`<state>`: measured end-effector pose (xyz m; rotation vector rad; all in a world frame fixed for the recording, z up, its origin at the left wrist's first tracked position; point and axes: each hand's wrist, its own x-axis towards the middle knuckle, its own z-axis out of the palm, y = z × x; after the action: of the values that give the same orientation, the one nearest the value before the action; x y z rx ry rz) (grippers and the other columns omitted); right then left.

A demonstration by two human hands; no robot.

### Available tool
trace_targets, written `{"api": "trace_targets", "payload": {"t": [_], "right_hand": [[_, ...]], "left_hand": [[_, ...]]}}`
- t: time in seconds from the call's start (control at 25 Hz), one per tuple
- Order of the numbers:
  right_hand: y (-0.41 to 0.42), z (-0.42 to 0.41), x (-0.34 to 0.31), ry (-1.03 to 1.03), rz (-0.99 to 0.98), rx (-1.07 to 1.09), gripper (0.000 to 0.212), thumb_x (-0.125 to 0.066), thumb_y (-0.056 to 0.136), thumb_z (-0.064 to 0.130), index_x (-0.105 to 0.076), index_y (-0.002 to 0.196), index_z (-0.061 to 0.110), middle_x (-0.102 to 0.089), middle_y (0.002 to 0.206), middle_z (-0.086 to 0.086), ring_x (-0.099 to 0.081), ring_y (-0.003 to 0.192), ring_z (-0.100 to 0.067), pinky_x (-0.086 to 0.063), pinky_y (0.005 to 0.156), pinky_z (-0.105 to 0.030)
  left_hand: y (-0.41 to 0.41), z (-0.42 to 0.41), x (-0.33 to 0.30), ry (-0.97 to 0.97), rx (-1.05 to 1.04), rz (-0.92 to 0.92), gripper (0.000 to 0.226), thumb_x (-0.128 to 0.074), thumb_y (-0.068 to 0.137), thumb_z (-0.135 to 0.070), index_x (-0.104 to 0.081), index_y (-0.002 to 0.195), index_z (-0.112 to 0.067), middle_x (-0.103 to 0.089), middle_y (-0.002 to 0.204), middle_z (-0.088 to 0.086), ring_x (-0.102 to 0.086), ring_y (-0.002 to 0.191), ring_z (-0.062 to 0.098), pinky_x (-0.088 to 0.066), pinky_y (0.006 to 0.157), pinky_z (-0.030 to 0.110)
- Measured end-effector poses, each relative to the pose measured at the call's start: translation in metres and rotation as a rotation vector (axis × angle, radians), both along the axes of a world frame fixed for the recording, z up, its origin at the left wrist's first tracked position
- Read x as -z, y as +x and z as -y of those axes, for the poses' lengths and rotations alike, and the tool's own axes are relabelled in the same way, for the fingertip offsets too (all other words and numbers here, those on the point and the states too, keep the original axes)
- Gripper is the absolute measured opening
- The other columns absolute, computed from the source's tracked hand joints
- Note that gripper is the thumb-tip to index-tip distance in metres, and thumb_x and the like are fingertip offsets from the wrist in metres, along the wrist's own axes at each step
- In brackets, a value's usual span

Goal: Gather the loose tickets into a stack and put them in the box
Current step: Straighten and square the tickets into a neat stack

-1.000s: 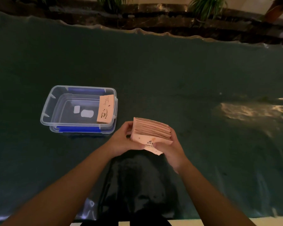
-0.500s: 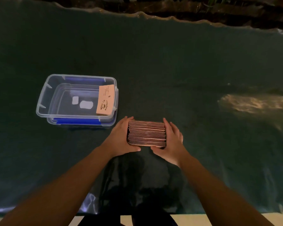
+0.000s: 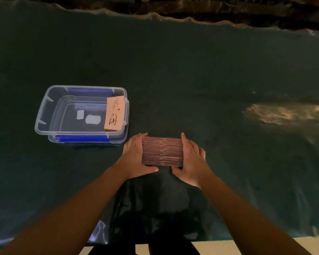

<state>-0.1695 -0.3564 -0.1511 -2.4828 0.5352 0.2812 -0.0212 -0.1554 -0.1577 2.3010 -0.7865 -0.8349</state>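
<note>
A thick stack of pink tickets point(image 3: 162, 151) stands on edge on the dark table, its many thin edges facing up. My left hand point(image 3: 134, 157) presses its left end and my right hand point(image 3: 191, 160) presses its right end, thumbs at the near side. A clear plastic box point(image 3: 44, 107) with blue clips sits to the left and a little farther away. Inside it, another stack of pink tickets point(image 3: 114, 113) leans against the right wall.
The table is covered with a dark green plastic sheet point(image 3: 191, 70) with a wavy far edge. A bright glare patch point(image 3: 284, 115) lies at the right. Two small white labels point(image 3: 92, 119) show on the box's floor. Dark planters run along the top.
The stack has been turned from tilted in my hands, with a ticket face showing, to standing on edge on the table, squared between both palms. The view has dipped downward.
</note>
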Motion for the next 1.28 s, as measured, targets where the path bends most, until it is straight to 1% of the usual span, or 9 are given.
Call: {"api": "trace_targets", "payload": {"t": [0.16, 0.32, 0.52, 0.64, 0.8, 0.92, 1.0, 1.08, 1.28], "right_hand": [[-0.002, 0.0, -0.004, 0.054, 0.03, 0.01, 0.132, -0.076, 0.074, 0.048, 0.021, 0.163, 0.036, -0.035, 0.164, -0.001, -0.027, 0.153, -0.019, -0.01, 0.128, -0.05], [0.003, -0.001, -0.003, 0.058, -0.011, -0.016, 0.127, -0.075, 0.076, 0.04, 0.016, 0.164, 0.038, -0.03, 0.167, -0.002, -0.022, 0.157, -0.022, -0.01, 0.128, -0.056], [-0.003, 0.0, 0.008, 0.095, -0.003, 0.055, 0.122, -0.072, 0.079, 0.049, 0.017, 0.163, 0.041, -0.02, 0.172, -0.002, -0.013, 0.156, -0.02, -0.007, 0.128, -0.05], [-0.007, 0.003, 0.016, 0.048, -0.004, 0.032, 0.116, -0.068, 0.082, 0.06, 0.007, 0.166, 0.034, -0.016, 0.175, -0.002, -0.007, 0.16, -0.026, -0.006, 0.128, -0.047], [-0.004, 0.005, 0.02, -0.018, 0.078, 0.012, 0.104, -0.068, 0.081, 0.063, -0.018, 0.162, 0.023, -0.029, 0.169, 0.001, -0.005, 0.157, -0.012, -0.003, 0.126, -0.043], [-0.002, 0.005, 0.018, 0.027, 0.125, 0.066, 0.096, -0.074, 0.074, 0.06, -0.023, 0.15, 0.031, -0.029, 0.156, 0.011, -0.013, 0.152, -0.012, -0.008, 0.123, -0.04], [-0.001, 0.007, 0.016, 0.06, 0.122, 0.105, 0.095, -0.08, 0.066, 0.057, -0.028, 0.143, 0.034, -0.036, 0.15, 0.01, -0.019, 0.147, -0.013, -0.015, 0.121, -0.042], [0.0, 0.007, 0.015, 0.064, 0.074, 0.11, 0.1, -0.083, 0.062, 0.058, -0.032, 0.144, 0.034, -0.042, 0.149, 0.008, -0.023, 0.145, -0.014, -0.019, 0.121, -0.045], [0.006, 0.006, 0.011, 0.11, 0.056, 0.16, 0.102, -0.083, 0.056, 0.069, -0.032, 0.14, 0.038, -0.038, 0.142, 0.01, -0.023, 0.133, -0.01, -0.024, 0.114, -0.04]], "left_hand": [[0.003, 0.001, -0.001, -0.007, -0.035, -0.023, 0.136, -0.088, 0.049, -0.065, -0.012, 0.157, -0.036, -0.027, 0.16, 0.003, -0.026, 0.148, 0.028, -0.032, 0.118, 0.059], [0.002, 0.005, 0.0, 0.04, -0.022, -0.015, 0.135, -0.09, 0.053, -0.061, -0.009, 0.157, -0.036, -0.023, 0.163, 0.004, -0.023, 0.149, 0.03, -0.03, 0.117, 0.059], [0.003, 0.005, 0.0, 0.029, -0.006, 0.022, 0.131, -0.091, 0.057, -0.059, -0.012, 0.158, -0.031, -0.025, 0.162, 0.005, -0.023, 0.149, 0.028, -0.026, 0.12, 0.056], [0.002, 0.006, -0.003, 0.029, 0.015, 0.049, 0.129, -0.092, 0.061, -0.057, -0.014, 0.159, -0.027, -0.026, 0.163, 0.007, -0.022, 0.15, 0.028, -0.022, 0.123, 0.055], [0.001, 0.01, -0.009, 0.053, 0.037, 0.093, 0.118, -0.09, 0.065, -0.055, -0.021, 0.155, -0.024, -0.029, 0.16, 0.007, -0.024, 0.147, 0.026, -0.023, 0.123, 0.051], [0.004, 0.011, -0.013, 0.041, 0.036, 0.092, 0.106, -0.089, 0.064, -0.056, -0.031, 0.147, -0.027, -0.036, 0.153, 0.003, -0.03, 0.143, 0.023, -0.03, 0.12, 0.049], [0.006, 0.008, -0.014, 0.019, 0.034, 0.07, 0.102, -0.091, 0.062, -0.055, -0.036, 0.144, -0.029, -0.04, 0.149, 0.0, -0.031, 0.141, 0.021, -0.031, 0.119, 0.049], [0.007, 0.006, -0.013, 0.03, 0.044, 0.062, 0.104, -0.092, 0.061, -0.053, -0.036, 0.144, -0.029, -0.039, 0.15, -0.001, -0.029, 0.141, 0.02, -0.028, 0.12, 0.049], [0.009, 0.008, -0.01, 0.028, 0.029, 0.041, 0.107, -0.093, 0.059, -0.052, -0.034, 0.144, -0.027, -0.038, 0.149, 0.0, -0.028, 0.14, 0.02, -0.029, 0.119, 0.05]]}}
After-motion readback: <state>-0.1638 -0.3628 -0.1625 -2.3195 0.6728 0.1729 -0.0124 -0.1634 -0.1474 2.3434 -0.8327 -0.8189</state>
